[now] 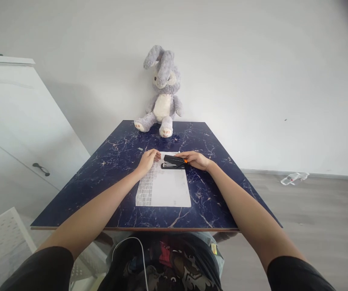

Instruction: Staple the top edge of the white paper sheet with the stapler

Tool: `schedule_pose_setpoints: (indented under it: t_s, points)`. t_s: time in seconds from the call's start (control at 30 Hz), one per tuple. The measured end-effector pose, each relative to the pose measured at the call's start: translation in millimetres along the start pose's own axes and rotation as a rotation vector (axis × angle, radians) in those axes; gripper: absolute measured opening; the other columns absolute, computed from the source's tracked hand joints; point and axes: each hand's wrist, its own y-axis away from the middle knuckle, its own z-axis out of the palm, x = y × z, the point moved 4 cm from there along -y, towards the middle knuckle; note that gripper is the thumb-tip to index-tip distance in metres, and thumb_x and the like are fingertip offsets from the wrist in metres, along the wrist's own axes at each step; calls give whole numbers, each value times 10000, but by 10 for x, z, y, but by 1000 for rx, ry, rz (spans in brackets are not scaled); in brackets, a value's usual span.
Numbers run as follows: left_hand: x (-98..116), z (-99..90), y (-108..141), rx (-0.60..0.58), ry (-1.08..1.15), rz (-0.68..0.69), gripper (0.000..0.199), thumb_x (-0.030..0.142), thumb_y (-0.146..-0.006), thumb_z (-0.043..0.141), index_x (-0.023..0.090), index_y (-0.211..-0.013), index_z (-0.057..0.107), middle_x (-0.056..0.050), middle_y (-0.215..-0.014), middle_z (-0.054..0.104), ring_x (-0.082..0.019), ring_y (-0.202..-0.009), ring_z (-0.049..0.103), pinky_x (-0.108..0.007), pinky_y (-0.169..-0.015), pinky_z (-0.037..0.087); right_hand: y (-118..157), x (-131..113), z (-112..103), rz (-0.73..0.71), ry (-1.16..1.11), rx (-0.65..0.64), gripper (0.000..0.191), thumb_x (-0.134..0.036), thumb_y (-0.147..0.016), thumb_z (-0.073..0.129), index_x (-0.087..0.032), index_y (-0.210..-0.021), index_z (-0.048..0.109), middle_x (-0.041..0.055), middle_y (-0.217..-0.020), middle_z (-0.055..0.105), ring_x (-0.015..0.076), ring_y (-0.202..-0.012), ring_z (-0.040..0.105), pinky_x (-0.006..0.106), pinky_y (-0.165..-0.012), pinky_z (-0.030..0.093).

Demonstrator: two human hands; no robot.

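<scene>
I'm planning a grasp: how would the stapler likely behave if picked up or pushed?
The stapler is probably stiff, though its top arm, standing apart from the base, may flex when squeezed. Its long, flat base suggests sliding rather than rolling. Pushed, it might drag the paper underneath.

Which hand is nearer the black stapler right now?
Right. The right hand is at the orange-marked end of the stapler, apparently touching it; the left hand is at the far-left corner of the paper, apart from the stapler's other end.
</scene>
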Motion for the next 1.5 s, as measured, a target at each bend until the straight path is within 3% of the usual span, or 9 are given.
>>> schedule_pose_setpoints:
  t_s: [0.2,0.37,0.73,0.9,1.03,1.17,1.3,1.4,1.5]
  points:
    - [14,-1,9,3,-1,3,366,474,-959,599,173,-781,704,-96,-811,729,-216,-761,706,-318,-705,546,13,-36,33,-5,36,-8,555,-141,-719,582,-187,-1242,761,102,-1331,750,292,-1283,682,485,-1148,486]
    - [-19,-11,0,9,10,2,341,425,-967,574,166,-791,709,-95,-821,727,-210,-772,710,-311,-714,548,12,-64,68,-18,68,-34,612,-144,-714,569,-190,-1303,729,90,-1423,699,290,-1360,627,495,-1222,405]
    - [-145,-162,-65,219,75,-38,313,356,-958,545,168,-766,704,-91,-792,730,-199,-759,707,-304,-724,544,-3,-49,53,39,49,-102,742,-141,-719,542,-215,-1452,633,46,-1569,582,281,-1492,493,487,-1302,264]
    - [-94,-152,-49,236,82,-54,304,333,-952,544,165,-750,696,-83,-762,717,-195,-736,700,-302,-712,542,-25,-54,91,21,63,-94,743,-137,-696,559,-214,-1429,650,49,-1541,610,277,-1463,525,471,-1283,309]
    - [-56,-142,-32,241,86,-61,303,330,-950,547,163,-743,693,-80,-759,715,-191,-730,696,-303,-715,549,-64,-44,89,-41,135,44,515,-200,-755,551,-201,-1220,770,62,-1336,748,290,-1330,630,451,-1214,406]
    - [-38,-144,-12,226,74,-58,321,384,-951,568,168,-747,690,-75,-762,713,-186,-731,696,-296,-717,554,-78,-77,163,-130,418,68,386,-391,-907,606,-204,-1204,767,60,-1227,779,285,-1164,694,422,-1060,517]
    - [6,-136,11,192,90,-13,291,399,-939,599,172,-790,701,-65,-800,716,-181,-769,705,-283,-735,557,-73,-92,287,-223,856,84,422,-437,-845,781,-206,-1196,746,53,-1020,788,247,-859,712,352,-804,557]
    - [35,-118,17,188,168,-25,261,401,-938,617,175,-836,697,-61,-849,729,-178,-811,721,-280,-766,562,-81,-90,345,-303,980,186,343,-397,-898,730,-205,-1182,737,60,-967,780,233,-790,708,345,-776,546]
    - [36,-98,14,217,338,-124,236,400,-959,625,177,-898,672,-83,-945,756,-182,-867,741,-302,-833,580,-84,-91,376,-367,1029,304,337,-332,-930,679,-221,-1247,707,79,-1040,782,255,-869,732,364,-829,558]
